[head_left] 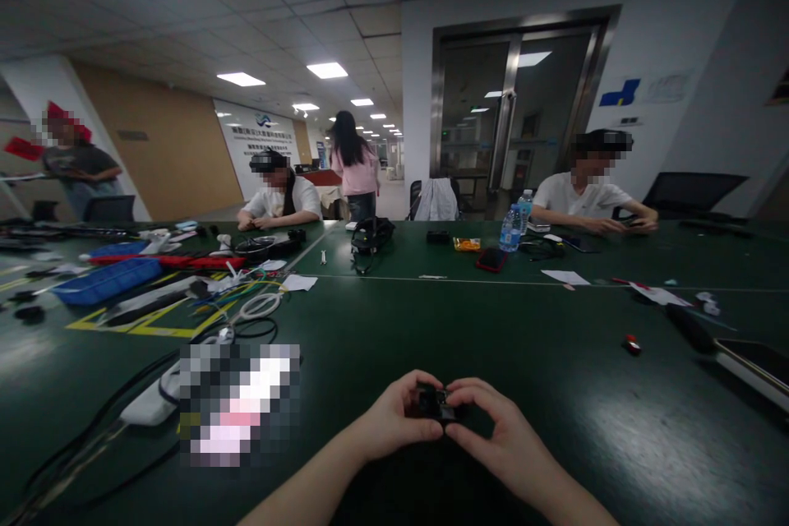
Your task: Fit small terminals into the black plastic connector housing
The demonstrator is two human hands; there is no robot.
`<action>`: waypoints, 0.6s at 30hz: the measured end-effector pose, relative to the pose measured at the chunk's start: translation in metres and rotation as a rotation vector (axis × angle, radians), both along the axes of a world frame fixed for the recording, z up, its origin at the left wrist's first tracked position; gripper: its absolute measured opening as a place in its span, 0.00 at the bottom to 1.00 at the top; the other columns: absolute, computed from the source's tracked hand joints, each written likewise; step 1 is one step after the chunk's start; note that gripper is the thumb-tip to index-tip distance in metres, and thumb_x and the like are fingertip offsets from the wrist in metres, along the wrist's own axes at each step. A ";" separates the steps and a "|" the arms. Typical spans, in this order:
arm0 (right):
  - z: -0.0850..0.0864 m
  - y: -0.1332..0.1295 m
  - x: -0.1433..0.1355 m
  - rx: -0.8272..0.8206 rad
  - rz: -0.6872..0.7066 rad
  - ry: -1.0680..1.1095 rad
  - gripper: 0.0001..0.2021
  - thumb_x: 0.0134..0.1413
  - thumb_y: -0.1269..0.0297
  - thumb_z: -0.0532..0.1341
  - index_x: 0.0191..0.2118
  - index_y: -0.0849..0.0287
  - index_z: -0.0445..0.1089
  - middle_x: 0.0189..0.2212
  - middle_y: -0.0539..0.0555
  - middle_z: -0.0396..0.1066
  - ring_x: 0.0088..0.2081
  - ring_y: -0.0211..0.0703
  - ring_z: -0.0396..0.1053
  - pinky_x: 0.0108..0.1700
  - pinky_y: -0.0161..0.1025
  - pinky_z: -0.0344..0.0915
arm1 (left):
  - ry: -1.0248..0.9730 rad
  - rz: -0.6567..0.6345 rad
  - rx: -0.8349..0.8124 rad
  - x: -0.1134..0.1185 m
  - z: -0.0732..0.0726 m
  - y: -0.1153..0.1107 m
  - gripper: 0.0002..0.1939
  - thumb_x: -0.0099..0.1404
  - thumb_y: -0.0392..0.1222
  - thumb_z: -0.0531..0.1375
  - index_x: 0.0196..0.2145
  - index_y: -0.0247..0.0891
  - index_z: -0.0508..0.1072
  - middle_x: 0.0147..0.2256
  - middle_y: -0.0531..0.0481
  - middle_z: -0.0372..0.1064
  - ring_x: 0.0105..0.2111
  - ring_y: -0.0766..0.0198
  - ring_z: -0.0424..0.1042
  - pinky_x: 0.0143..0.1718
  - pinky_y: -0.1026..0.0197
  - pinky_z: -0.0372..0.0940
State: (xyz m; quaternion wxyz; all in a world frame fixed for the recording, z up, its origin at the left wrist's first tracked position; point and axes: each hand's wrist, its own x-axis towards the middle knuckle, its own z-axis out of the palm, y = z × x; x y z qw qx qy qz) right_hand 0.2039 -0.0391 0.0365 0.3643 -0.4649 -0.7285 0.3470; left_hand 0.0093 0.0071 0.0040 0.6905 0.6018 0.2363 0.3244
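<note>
Between both hands is a small black block-like part (436, 404), just above the dark green tabletop (370, 320). My left hand (400, 415) grips its left side, thumb below and fingers above. On the right side, my right hand (493, 419) pinches it between thumb and fingertips. The fingers cover much of the part, and its exact kind cannot be made out.
A white power strip (151, 401) with black cables lies to the left, by a pixelated bright object (246, 403). Farther back are a blue tray (108, 281), water bottles (511, 228) and a red-edged phone (491, 260). A small red-and-silver item (632, 343) lies right. Other people sit across the table.
</note>
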 end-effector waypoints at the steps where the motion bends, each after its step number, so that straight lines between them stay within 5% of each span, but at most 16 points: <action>1: 0.000 0.000 0.000 0.000 -0.002 0.003 0.08 0.48 0.65 0.62 0.37 0.53 0.70 0.44 0.54 0.66 0.48 0.47 0.65 0.52 0.46 0.60 | 0.003 -0.002 0.002 0.000 0.000 0.000 0.26 0.49 0.41 0.69 0.44 0.38 0.64 0.39 0.48 0.67 0.39 0.60 0.68 0.37 0.60 0.60; 18: 0.004 0.000 0.002 -0.001 -0.087 0.083 0.07 0.48 0.64 0.62 0.35 0.54 0.70 0.41 0.53 0.69 0.46 0.48 0.66 0.51 0.46 0.60 | -0.012 -0.027 -0.025 0.000 0.004 -0.002 0.24 0.51 0.37 0.68 0.44 0.39 0.63 0.40 0.49 0.66 0.37 0.64 0.68 0.36 0.62 0.59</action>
